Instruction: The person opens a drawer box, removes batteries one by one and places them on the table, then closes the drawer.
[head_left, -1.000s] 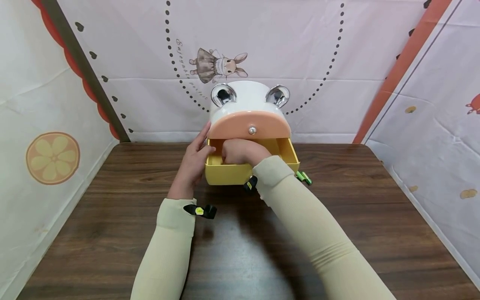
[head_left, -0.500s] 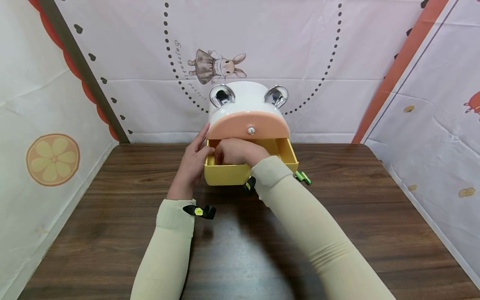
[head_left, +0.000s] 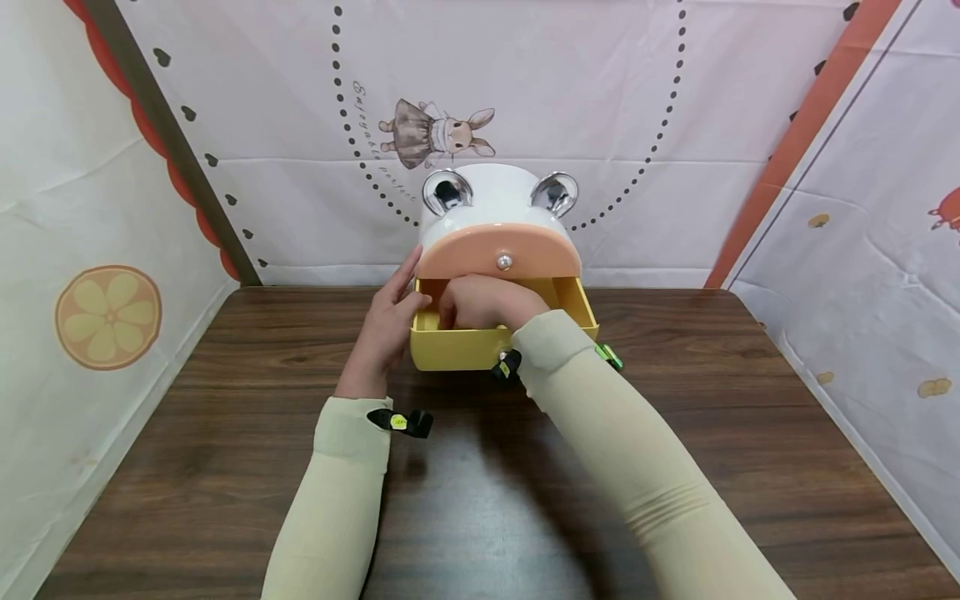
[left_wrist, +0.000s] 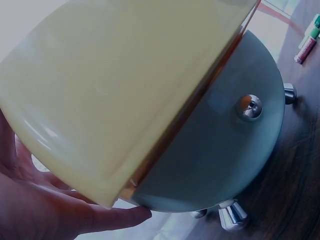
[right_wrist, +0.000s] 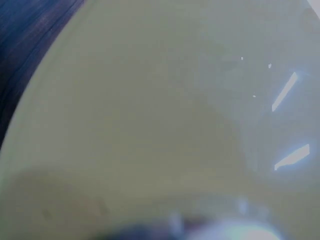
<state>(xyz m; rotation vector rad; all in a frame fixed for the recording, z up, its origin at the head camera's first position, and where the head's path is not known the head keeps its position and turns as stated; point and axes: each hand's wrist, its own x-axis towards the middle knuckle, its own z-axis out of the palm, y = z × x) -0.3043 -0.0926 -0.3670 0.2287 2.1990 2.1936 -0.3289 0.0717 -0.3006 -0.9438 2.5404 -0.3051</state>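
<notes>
A small white rounded cabinet (head_left: 495, 196) with shiny ear-like discs stands at the back of the table, its yellow drawer (head_left: 453, 350) pulled out. My left hand (head_left: 382, 329) holds the left side, thumb over the drawer's rim and fingers along the outside. In the left wrist view one finger (left_wrist: 120, 217) reaches the edge of the grey-green lower front (left_wrist: 215, 150). My right hand (head_left: 483, 302) is bent down inside the drawer; its fingertips, and anything between them, are hidden. Only the drawer's pale yellow front (right_wrist: 130, 120) fills most of the right wrist view.
Above the drawer is a peach front (head_left: 468, 252) with a silver knob (head_left: 504, 262). Small green cylinders like batteries (head_left: 610, 357) lie on the brown table (head_left: 720, 400), right of the drawer and partly hidden by the sleeve. Printed cloth (head_left: 600, 92) hangs behind.
My right hand moved slightly left in the drawer, then back right. Its sleeve now covers more of the green cylinders. The left hand and the cabinet have stayed in place.
</notes>
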